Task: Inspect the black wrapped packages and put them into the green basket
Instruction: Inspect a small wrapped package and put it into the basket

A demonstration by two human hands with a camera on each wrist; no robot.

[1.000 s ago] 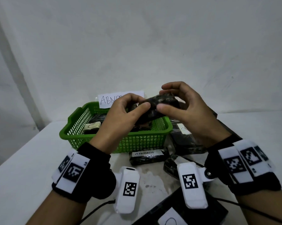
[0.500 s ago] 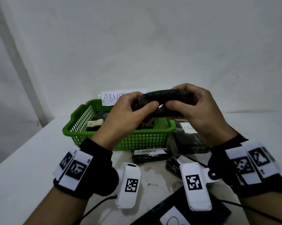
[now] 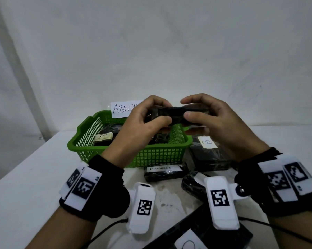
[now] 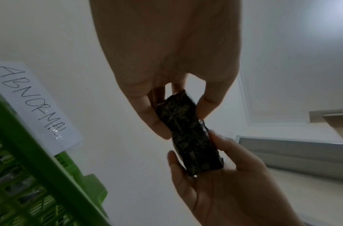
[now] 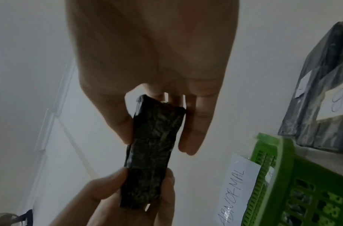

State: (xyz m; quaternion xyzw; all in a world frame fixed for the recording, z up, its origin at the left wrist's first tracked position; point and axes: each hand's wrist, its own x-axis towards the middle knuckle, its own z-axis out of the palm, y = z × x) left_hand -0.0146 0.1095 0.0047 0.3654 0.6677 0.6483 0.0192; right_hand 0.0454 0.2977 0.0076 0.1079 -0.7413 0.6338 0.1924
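Both hands hold one black wrapped package [image 3: 176, 114] level in the air, above the far right part of the green basket [image 3: 130, 146]. My left hand [image 3: 151, 119] pinches its left end between thumb and fingers. My right hand [image 3: 193, 112] pinches its right end the same way. The left wrist view shows the crinkled package [image 4: 186, 134] between both hands' fingertips. In the right wrist view the package [image 5: 153, 152] appears as a long narrow bar, with the basket [image 5: 283, 160] at the right. Several black packages [image 3: 105, 138] lie inside the basket.
A paper sign reading ABNORMAL [image 3: 124, 108] stands behind the basket. In front of the basket lies a black package labelled IN PROGRESS [image 3: 164, 172]. A bigger labelled black package [image 3: 209, 153] lies to the basket's right. Two more black packages [image 3: 191, 186] lie nearer me.
Both hands have turned the package from a tilted pose to level, with a narrow side toward me. The grip on both ends has stayed.
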